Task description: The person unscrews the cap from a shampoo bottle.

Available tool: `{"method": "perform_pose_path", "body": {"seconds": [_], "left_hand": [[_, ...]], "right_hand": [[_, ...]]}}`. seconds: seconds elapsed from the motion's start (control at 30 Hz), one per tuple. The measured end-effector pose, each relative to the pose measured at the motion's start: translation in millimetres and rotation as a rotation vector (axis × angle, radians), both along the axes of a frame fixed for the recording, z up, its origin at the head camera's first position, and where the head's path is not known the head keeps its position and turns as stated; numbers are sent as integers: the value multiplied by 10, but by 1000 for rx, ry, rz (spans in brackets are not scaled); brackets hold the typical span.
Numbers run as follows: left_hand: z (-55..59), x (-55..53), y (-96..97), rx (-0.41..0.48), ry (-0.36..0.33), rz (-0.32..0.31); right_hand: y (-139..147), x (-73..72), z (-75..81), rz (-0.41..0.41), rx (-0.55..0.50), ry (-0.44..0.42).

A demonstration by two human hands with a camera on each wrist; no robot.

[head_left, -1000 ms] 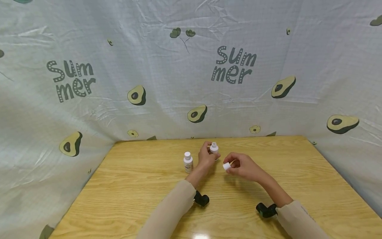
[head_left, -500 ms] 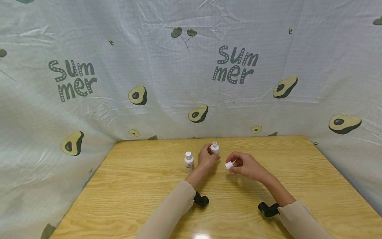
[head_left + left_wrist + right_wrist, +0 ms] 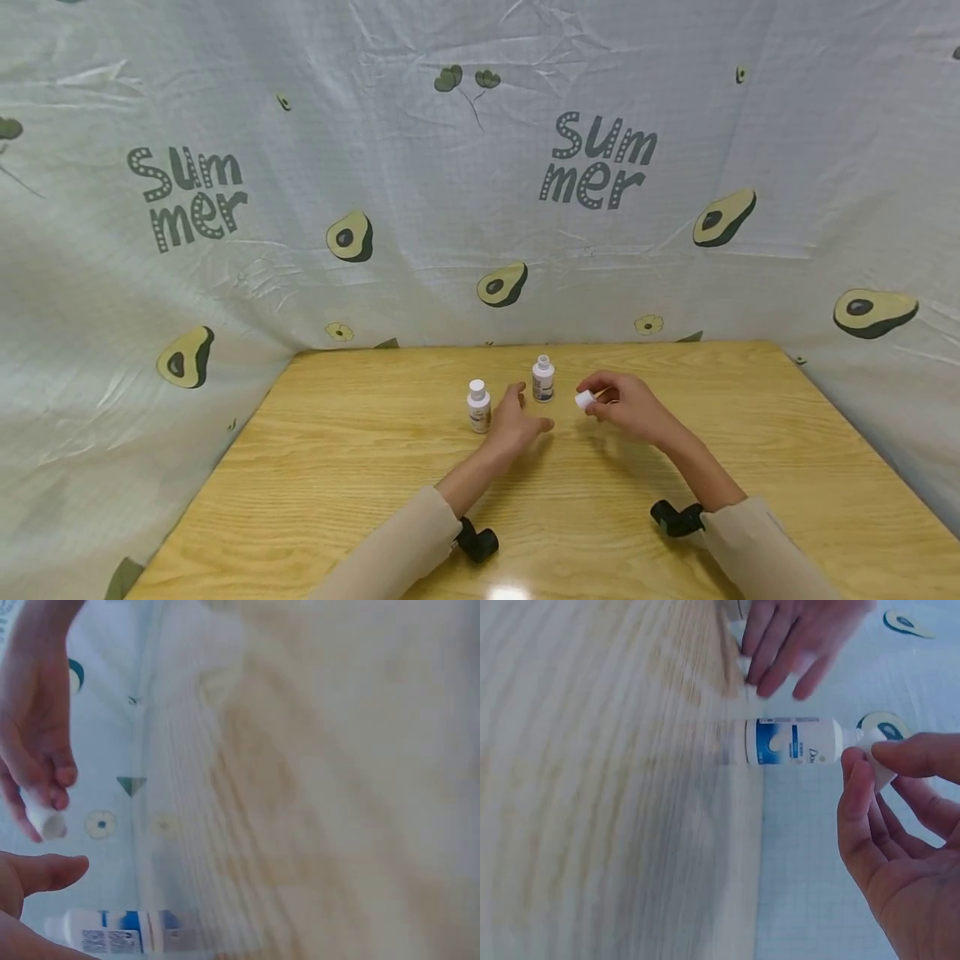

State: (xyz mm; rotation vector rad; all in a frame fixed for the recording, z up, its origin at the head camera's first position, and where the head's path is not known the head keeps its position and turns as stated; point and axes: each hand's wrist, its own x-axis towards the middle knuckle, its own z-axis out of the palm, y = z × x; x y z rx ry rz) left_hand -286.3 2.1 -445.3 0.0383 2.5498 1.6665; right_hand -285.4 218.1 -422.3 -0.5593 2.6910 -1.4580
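A capped white bottle (image 3: 479,412) stands on the tabletop (image 3: 337,467); just beside it the left hand (image 3: 513,425) is spread, holding nothing; next, an uncapped bottle (image 3: 543,383) stands upright; then a white cap (image 3: 584,400), pinched by the right hand (image 3: 628,408).

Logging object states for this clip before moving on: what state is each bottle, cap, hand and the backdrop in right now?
Bottle nearer the right hand: upright, uncapped, not held.
Other bottle: upright, cap on.
Loose white cap: off the bottle, pinched in the right hand.
Left hand: fingers spread, holding nothing.
Printed cloth: hanging, creased.
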Motion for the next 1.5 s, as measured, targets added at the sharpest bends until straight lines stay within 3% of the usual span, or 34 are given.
{"method": "perform_pose_path", "body": {"seconds": [0.17, 0.3, 0.4, 0.47, 0.57, 0.77, 0.9, 1.13, 1.5], "left_hand": [[97, 268, -217, 12, 2, -130], [191, 490, -451, 4, 52, -214], [236, 598, -623, -30, 112, -220], [258, 628, -729, -47, 147, -192], [272, 603, -859, -7, 180, -110], [241, 433, -1013, 323, 174, 133], [194, 328, -1061, 421, 150, 227], [129, 168, -1028, 430, 68, 192], [31, 36, -1026, 352, 4, 35]], "right_hand": [[-18, -88, 21, -50, 76, 54], [-36, -206, 19, -64, 168, 98], [-55, -294, 12, -75, 215, 118], [-69, -348, 7, -89, 235, 118], [-80, -421, -5, -104, 255, 116], [-98, -545, -72, -117, 286, 116], [-110, -610, -128, -123, 317, 105], [-94, -690, -179, -128, 347, 56], [-116, -761, -255, -120, 360, 26]]}}
